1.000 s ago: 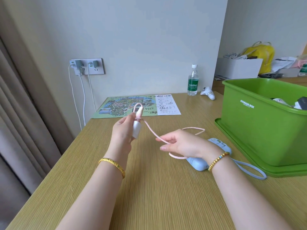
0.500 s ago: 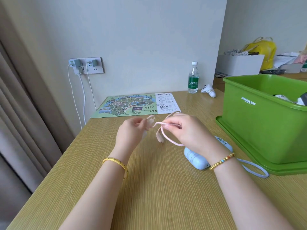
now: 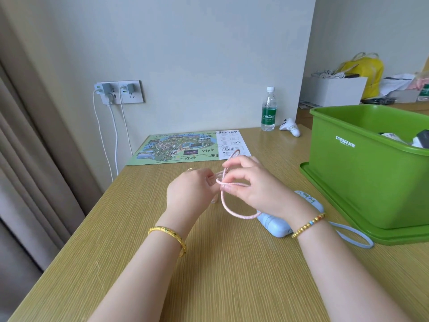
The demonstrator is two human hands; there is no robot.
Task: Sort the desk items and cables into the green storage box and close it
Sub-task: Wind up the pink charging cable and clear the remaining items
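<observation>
A pink braided cable is held in loops between both hands above the middle of the wooden desk. My left hand pinches one end of it. My right hand grips the loops, and a loop sticks up past its fingers. A light blue device with a wrist strap lies on the desk under my right wrist. The green storage box stands open at the right on its green lid, with a few items inside.
A printed map sheet lies at the back of the desk. A water bottle and a white controller stand near the wall. Chargers with white cables hang from the wall socket. A curtain hangs on the left.
My right hand has come up from the desk to meet the left hand. The stretched cable is now gathered into loops between them.
</observation>
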